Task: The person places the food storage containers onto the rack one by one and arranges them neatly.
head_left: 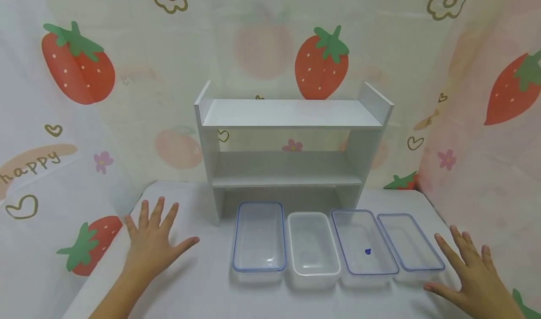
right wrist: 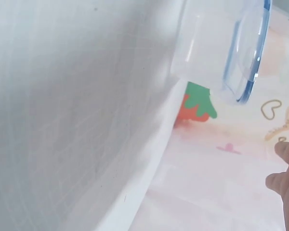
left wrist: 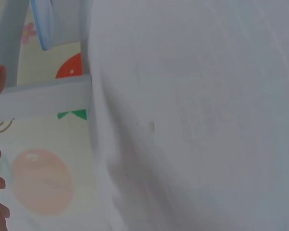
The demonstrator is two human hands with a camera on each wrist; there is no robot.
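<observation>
My left hand (head_left: 152, 248) hovers over the left of the table with its fingers spread, holding nothing. On the far right my right hand (head_left: 473, 272) is likewise spread, nearest to a clear box with a blue rim (head_left: 412, 241). To that box's left stands a larger clear box with a blue rim (head_left: 365, 241) and a small dark blue mark. Then come a clear box with a whitish rim (head_left: 314, 244) and another blue-rimmed clear box (head_left: 259, 237). In the right wrist view, fingertips (right wrist: 286, 149) show at the right edge, apart from a blue-rimmed box (right wrist: 216, 43).
Behind the boxes stands a white two-tier shelf (head_left: 287, 168) with raised side panels. A white cloth covers the table (head_left: 198, 291). Curtains printed with strawberries (head_left: 321, 65) hang behind and at both sides.
</observation>
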